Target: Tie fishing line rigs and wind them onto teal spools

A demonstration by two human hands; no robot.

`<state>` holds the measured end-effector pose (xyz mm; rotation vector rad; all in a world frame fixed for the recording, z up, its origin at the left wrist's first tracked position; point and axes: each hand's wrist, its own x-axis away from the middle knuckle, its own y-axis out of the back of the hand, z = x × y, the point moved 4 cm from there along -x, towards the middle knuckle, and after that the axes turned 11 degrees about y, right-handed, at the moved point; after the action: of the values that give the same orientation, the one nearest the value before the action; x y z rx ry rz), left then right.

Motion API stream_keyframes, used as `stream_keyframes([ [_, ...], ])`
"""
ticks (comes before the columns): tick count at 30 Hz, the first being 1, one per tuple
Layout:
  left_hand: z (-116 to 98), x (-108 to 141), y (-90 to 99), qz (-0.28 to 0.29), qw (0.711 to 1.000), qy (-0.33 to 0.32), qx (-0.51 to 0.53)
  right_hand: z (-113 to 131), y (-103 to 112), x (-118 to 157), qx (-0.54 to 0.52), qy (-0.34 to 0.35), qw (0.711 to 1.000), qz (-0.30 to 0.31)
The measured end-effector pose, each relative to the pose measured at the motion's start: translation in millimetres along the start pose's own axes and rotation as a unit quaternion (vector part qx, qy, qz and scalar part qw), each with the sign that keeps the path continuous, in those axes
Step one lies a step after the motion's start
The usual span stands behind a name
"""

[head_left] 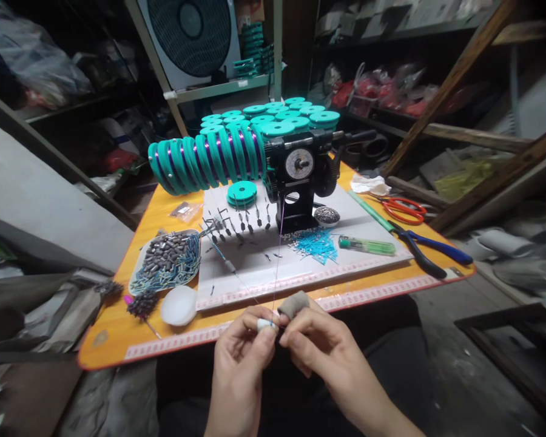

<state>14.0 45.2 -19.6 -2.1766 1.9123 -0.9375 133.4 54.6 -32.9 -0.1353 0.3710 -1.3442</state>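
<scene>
Bare left hand (243,349) presses thumb and index finger together on a thin purple line (279,258), which rises above the table's front edge to a black geared machine with a round white dial (299,164). Close beside it, the right hand (330,346), wearing a gray cloth finger cover (295,303), has its thumb and index finger pressed together; what they pinch, I cannot tell. At right lies 1 pair of orange-red-handled scissors (404,211).

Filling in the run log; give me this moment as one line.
left hand: pinching purple thread; right hand: fingertips close beside; winder: thread leads up to it
</scene>
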Motion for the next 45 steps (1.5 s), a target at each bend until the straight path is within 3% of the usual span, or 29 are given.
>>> stream_keyframes([
  [3, 5.1, -3.1, 0.7, 0.049, 0.997, 0.045, 0.033, -0.4, 0.1, 3.4, -0.119, 0.015, 0.993, -0.002],
  [8, 13.7, -7.2, -0.8, 0.159, 0.973, 0.152, 0.064, 6.0, 2.8, -2.2, -0.298, 0.008, 0.954, 0.036],
  [15, 12.5, -11.1, -5.5, 0.198, 0.948, 0.226, 0.102, -2.0, 16.8, -9.6, -0.229, -0.053, 0.969, 0.081],
  [21, 8.1, -10.6, -1.5, 0.173, 0.96, 0.217, 0.037, 5.2, 18.2, -8.7, -0.15, -0.026, 0.983, 0.104],
  [23, 1.4, -8.4, -1.7, 0.146, 0.976, 0.159, -0.025, 15.5, 18.2, -6.6, -0.078, 0.007, 0.991, 0.108],
  [26, -15.3, -0.9, -3.0, 0.045, 0.982, -0.052, -0.174, 37.7, 18.3, -2.3, 0.092, 0.097, 0.985, 0.111],
  [28, -23.5, 9.0, -6.2, -0.032, 0.944, -0.197, -0.263, 51.2, 15.0, 0.6, 0.18, 0.146, 0.963, 0.137],
  [31, -26.6, 21.3, -12.6, -0.077, 0.891, -0.326, -0.307, 62.1, 9.1, 3.1, 0.243, 0.175, 0.939, 0.169],
  [35, -28.9, 24.7, -14.1, -0.064, 0.869, -0.386, -0.302, 60.3, 6.2, 6.0, 0.207, 0.147, 0.956, 0.144],
  [38, -33.1, 22.1, -11.3, -0.03, 0.849, -0.404, -0.339, 51.0, 10.5, 9.4, 0.154, 0.08, 0.982, 0.078],
  [40, -35.0, 20.6, -9.3, -0.006, 0.823, -0.42, -0.382, 45.6, 14.5, 10.6, 0.178, 0.041, 0.982, 0.038],
  [42, -35.6, 20.5, -8.5, 0.016, 0.792, -0.446, -0.416, 44.2, 15.0, 9.5, 0.258, 0.038, 0.964, 0.043],
  [45, -34.2, 21.3, -8.7, 0.029, 0.762, -0.477, -0.438, 49.5, 8.9, 6.1, 0.378, 0.12, 0.913, 0.092],
])
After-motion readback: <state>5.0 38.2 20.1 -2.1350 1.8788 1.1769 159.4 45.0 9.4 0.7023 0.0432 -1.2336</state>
